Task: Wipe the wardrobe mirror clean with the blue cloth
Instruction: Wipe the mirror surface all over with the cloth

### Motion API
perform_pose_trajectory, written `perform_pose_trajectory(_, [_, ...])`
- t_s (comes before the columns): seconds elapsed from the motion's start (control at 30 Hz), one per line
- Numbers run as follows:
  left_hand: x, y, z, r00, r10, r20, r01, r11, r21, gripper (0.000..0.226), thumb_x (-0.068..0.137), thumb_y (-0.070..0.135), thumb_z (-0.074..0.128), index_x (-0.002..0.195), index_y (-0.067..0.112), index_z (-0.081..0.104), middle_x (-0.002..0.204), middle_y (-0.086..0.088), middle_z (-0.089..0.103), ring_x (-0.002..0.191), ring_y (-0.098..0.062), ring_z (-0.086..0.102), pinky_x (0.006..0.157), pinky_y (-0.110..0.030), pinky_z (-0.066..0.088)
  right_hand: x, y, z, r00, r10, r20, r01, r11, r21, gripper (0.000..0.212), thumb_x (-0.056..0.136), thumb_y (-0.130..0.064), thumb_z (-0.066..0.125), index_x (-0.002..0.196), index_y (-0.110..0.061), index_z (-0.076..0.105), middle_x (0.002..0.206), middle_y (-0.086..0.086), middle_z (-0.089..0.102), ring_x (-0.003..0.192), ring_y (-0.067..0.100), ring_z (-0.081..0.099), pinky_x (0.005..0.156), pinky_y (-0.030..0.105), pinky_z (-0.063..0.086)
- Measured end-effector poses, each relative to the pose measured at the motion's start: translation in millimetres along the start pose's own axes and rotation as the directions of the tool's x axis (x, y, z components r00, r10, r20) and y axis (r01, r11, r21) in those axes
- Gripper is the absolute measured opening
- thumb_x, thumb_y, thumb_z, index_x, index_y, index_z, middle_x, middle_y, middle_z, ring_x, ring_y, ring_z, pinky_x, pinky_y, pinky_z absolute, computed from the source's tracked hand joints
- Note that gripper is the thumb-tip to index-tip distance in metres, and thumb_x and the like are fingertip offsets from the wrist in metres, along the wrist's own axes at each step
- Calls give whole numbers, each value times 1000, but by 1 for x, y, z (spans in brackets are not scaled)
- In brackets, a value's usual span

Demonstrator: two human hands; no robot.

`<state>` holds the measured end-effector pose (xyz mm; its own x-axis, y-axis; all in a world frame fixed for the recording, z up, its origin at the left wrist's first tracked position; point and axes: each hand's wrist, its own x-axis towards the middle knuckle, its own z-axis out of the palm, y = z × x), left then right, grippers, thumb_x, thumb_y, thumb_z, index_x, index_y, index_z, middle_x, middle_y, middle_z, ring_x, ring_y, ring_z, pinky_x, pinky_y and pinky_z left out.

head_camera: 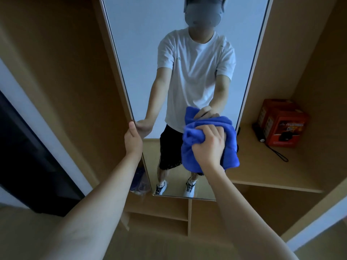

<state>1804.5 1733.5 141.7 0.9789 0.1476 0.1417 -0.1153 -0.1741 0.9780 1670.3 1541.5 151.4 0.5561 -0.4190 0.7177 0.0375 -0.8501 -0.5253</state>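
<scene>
A: Item one, fingers of the right hand (pixel 208 145)?

B: Curled and bunched, clamped on a crumpled blue terry cloth (pixel 210 141). Knuckles face the camera; the fingertips are buried in the fabric.

A: Location of the cloth?

B: Pressed against the tall frameless wardrobe mirror (pixel 142 53), by its right edge and low down, above the bottom right corner. Loose folds hang below the fist.

A: Item two, fingers of the left hand (pixel 133 138)?

B: Wrapped round the mirror's left edge, low on the panel. The thumb lies along the front of the glass rim; the other fingers go behind the edge and are seen only in reflection, curled on it.

A: Arms?

B: Both bare forearms reach forward from the lower frame corners.

A: The mirror's surround?

B: Light brown wooden wardrobe carcass (pixel 65 72), open compartments left and right, small cubbies below the mirror's bottom edge.

A: Contents of the right compartment?

B: On its shelf (pixel 262 166), toward the back corner, a red-orange printed cardboard box (pixel 281 124). Just beside its left face, a black cylindrical item with a wrist loop (pixel 260 133) trailing toward the shelf's front edge.

A: Reflection?

B: A person in white T-shirt, black shorts, white trainers.
</scene>
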Motion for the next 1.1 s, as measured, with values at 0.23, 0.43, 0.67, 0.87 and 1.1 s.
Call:
perform_pose_trajectory(0.23, [1,-2,0,1000,1,29,1,998,-58,61,104,50,21,137,8,51,137,-10,55,127,-22,51,101,-26,38,45,-38,-18,968,5,-249,31,989,144,24,69,-4,59,89,-15,67,87,-4,63,89,22,47,81,35,40])
perform_pose_trajectory(0.43, [0,-3,0,999,-10,37,12,999,-52,63,103,53,21,141,10,48,141,-7,53,131,-21,48,100,-25,38,0,7,30,940,-322,-116,299,938,-177,11,71,-5,61,77,-13,63,78,6,56,74,27,43,71,43,38])
perform_pose_trajectory(0.67, [0,-4,-4,998,-22,51,23,999,-24,62,103,53,21,142,13,47,143,-7,51,133,-23,46,99,-26,37,-21,-5,38,990,-92,104,102,991,-91,18,63,-8,64,77,-17,57,76,-3,53,77,25,42,76,43,40])
perform_pose_trajectory(0.87, [1,-8,-7,995,-19,95,25,998,-55,63,102,54,23,137,10,52,134,-6,58,125,-21,52,101,-28,39,32,-64,16,988,-64,-142,83,989,125,26,64,-8,55,86,-17,64,85,-3,58,85,21,41,78,33,34])
perform_pose_trajectory(1.1, [0,-5,-6,996,-41,85,44,999,-30,61,103,53,22,140,12,49,135,-4,56,128,-22,50,94,-25,37,-11,-22,59,887,-457,70,462,871,-165,15,65,-6,55,77,-13,57,79,5,55,76,27,44,70,42,35])
